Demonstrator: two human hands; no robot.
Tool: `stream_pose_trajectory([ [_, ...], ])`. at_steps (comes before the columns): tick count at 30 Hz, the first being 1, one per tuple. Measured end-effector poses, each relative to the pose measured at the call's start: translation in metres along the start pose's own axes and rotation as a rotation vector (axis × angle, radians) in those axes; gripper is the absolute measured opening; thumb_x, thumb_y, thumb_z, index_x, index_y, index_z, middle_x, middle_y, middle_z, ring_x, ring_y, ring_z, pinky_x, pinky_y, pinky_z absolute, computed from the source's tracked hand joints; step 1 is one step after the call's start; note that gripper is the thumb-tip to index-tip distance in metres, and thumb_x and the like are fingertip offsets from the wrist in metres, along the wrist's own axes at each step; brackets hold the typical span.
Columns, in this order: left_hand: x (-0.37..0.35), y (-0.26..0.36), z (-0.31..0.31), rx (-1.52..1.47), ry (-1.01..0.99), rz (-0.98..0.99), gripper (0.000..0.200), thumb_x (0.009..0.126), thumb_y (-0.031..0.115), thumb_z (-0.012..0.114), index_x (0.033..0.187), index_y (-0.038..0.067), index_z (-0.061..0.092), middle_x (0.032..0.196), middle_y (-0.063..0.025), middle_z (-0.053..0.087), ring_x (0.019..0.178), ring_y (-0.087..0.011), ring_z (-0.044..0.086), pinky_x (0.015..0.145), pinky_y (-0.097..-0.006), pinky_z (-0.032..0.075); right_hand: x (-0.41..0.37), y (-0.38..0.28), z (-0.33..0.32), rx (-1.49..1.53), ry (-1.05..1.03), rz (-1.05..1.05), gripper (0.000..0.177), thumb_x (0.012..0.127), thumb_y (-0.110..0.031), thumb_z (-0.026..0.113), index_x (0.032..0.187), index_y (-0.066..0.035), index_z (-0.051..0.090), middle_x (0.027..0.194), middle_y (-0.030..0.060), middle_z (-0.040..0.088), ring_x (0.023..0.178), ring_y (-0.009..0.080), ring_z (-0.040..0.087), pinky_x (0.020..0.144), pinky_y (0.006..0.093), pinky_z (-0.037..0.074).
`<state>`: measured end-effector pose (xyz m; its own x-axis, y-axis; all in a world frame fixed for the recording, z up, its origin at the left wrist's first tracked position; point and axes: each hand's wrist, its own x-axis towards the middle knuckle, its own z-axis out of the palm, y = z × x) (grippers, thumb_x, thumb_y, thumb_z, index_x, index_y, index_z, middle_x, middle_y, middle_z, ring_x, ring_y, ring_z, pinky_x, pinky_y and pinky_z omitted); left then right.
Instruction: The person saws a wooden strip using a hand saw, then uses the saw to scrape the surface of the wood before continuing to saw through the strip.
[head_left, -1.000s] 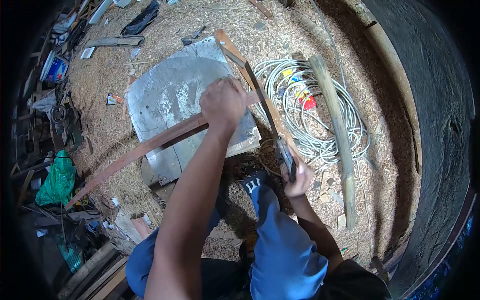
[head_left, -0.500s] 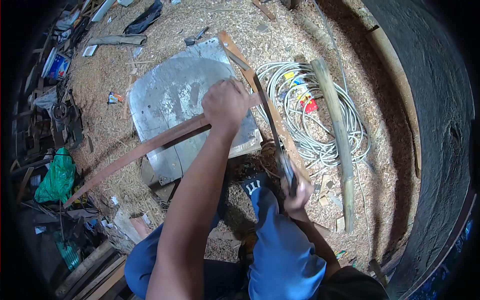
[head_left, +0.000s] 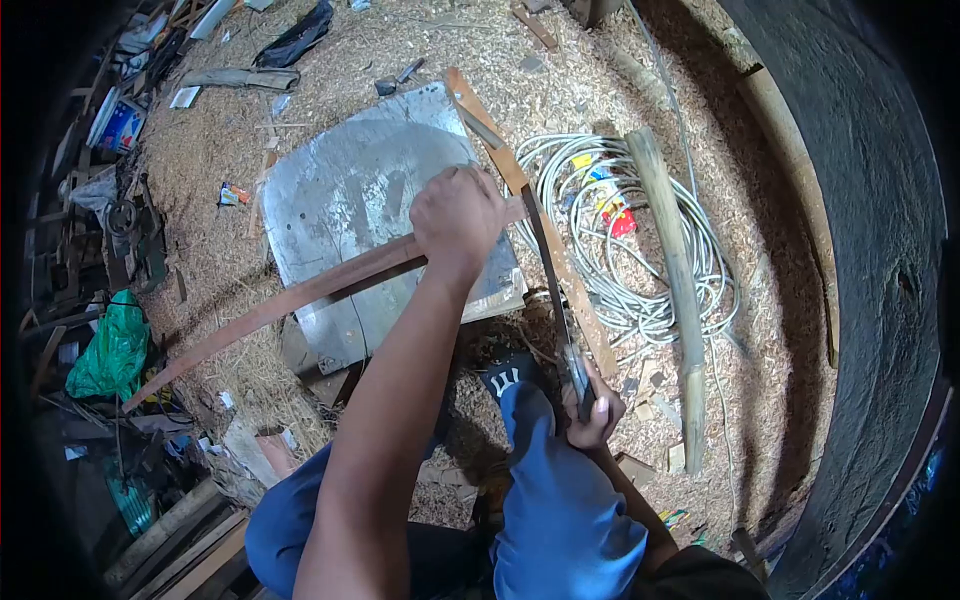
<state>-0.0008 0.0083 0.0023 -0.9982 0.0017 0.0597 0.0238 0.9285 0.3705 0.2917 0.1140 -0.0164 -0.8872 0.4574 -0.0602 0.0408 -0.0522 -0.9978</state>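
My left hand (head_left: 458, 222) is closed round a long, slightly curved reddish wooden strip (head_left: 290, 300), holding it on a worn metal-topped board (head_left: 330, 170). The strip's far-left end hangs out past the board. My right hand (head_left: 596, 415) grips the handle of a saw (head_left: 552, 270), low on the right. The dark, narrow blade runs up and away, crossing the strip's right end just beyond my left hand. Beneath and beside the blade lies a flat orange-brown wooden piece (head_left: 510, 168).
A coil of pale cable (head_left: 640, 290) lies to the right, with a round wooden pole (head_left: 672, 240) across it. A large dark trunk-like surface (head_left: 870, 250) curves along the right edge. At left are a green plastic bag (head_left: 108, 350) and scrap. Wood shavings cover the floor.
My right hand and the saw have shifted slightly down, towards my body. My left hand still holds the strip. The whole view has moved a little.
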Motion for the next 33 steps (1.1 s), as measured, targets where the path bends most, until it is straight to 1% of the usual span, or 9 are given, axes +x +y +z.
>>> stream_pose_trajectory([
  [4,-0.003,-0.005,0.006,-0.013,0.047,0.065,0.035,0.096,0.027,0.054,0.078,0.003,0.073,0.087,-0.0192,0.072,0.079,-0.0416,0.070,0.074,-0.0509,0.056,0.036,0.011,0.010,-0.042,-0.016,-0.072,0.069,0.106,-0.046,0.037,0.137,0.011,0.059,0.061,0.0023,0.056,0.047,0.0072,0.043,0.046,0.0245,0.030],
  [5,-0.004,-0.005,0.005,-0.013,0.049,0.067,0.035,0.096,0.027,0.054,0.078,0.003,0.073,0.087,-0.0192,0.072,0.079,-0.0416,0.070,0.074,-0.0509,0.056,0.051,0.009,0.014,0.019,-0.025,-0.024,0.068,0.106,-0.045,0.037,0.138,0.010,0.058,0.077,0.0109,0.069,0.049,0.0068,0.043,0.046,0.0242,0.030],
  [6,-0.005,-0.005,0.004,-0.002,0.036,0.055,0.035,0.095,0.027,0.055,0.078,0.004,0.074,0.088,-0.0190,0.072,0.079,-0.0412,0.070,0.074,-0.0502,0.056,0.049,0.008,0.014,0.019,-0.024,-0.025,0.068,0.106,-0.045,0.037,0.138,0.010,0.058,0.077,0.0109,0.069,0.049,0.0068,0.043,0.046,0.0242,0.030],
  [9,-0.005,-0.003,0.006,0.002,0.036,0.051,0.035,0.095,0.027,0.055,0.078,0.004,0.074,0.088,-0.0186,0.073,0.079,-0.0406,0.070,0.074,-0.0495,0.056,0.033,0.005,0.008,-0.027,-0.035,-0.006,0.071,0.106,-0.049,0.036,0.140,0.011,0.056,0.119,0.0206,0.072,0.050,0.0068,0.043,0.046,0.0236,0.032],
  [12,-0.001,-0.002,0.005,-0.011,0.066,0.073,0.035,0.095,0.027,0.055,0.078,0.005,0.074,0.088,-0.0183,0.072,0.078,-0.0405,0.070,0.074,-0.0495,0.056,-0.001,-0.001,-0.006,-0.083,-0.010,0.007,0.076,0.105,-0.052,0.032,0.138,0.012,0.056,0.106,0.0192,0.075,0.050,0.0057,0.042,0.046,0.0235,0.031],
  [14,-0.006,-0.005,0.004,-0.015,0.061,0.086,0.035,0.096,0.027,0.054,0.077,0.005,0.074,0.087,-0.0182,0.072,0.078,-0.0404,0.070,0.074,-0.0496,0.056,0.004,0.003,-0.005,0.001,0.014,0.012,0.071,0.105,-0.047,0.035,0.138,0.012,0.056,0.080,0.0115,0.072,0.049,0.0054,0.042,0.046,0.0232,0.030],
  [17,-0.006,0.001,0.001,-0.037,0.072,0.077,0.036,0.096,0.026,0.054,0.075,0.004,0.072,0.086,-0.0183,0.072,0.077,-0.0405,0.070,0.073,-0.0497,0.056,0.051,0.006,0.007,-0.016,-0.071,-0.079,0.059,0.106,-0.035,0.039,0.139,0.011,0.057,0.060,0.0002,0.052,0.047,0.0061,0.040,0.045,0.0242,0.028],
  [20,-0.004,-0.002,0.002,-0.002,0.090,0.090,0.037,0.097,0.026,0.054,0.074,0.003,0.071,0.084,-0.0187,0.071,0.076,-0.0405,0.069,0.072,-0.0498,0.055,0.059,0.009,0.015,-0.064,-0.041,-0.025,0.072,0.105,-0.049,0.036,0.137,0.012,0.058,0.057,0.0023,0.051,0.043,0.0083,0.038,0.043,0.0256,0.027],
  [33,-0.006,-0.005,0.010,-0.035,0.132,0.091,0.035,0.096,0.026,0.056,0.075,0.002,0.071,0.083,-0.0191,0.070,0.074,-0.0418,0.068,0.073,-0.0512,0.054,0.054,0.010,0.020,-0.010,0.007,-0.057,0.066,0.105,-0.043,0.038,0.139,0.010,0.057,0.063,0.0040,0.057,0.046,0.0075,0.040,0.044,0.0260,0.029],
])
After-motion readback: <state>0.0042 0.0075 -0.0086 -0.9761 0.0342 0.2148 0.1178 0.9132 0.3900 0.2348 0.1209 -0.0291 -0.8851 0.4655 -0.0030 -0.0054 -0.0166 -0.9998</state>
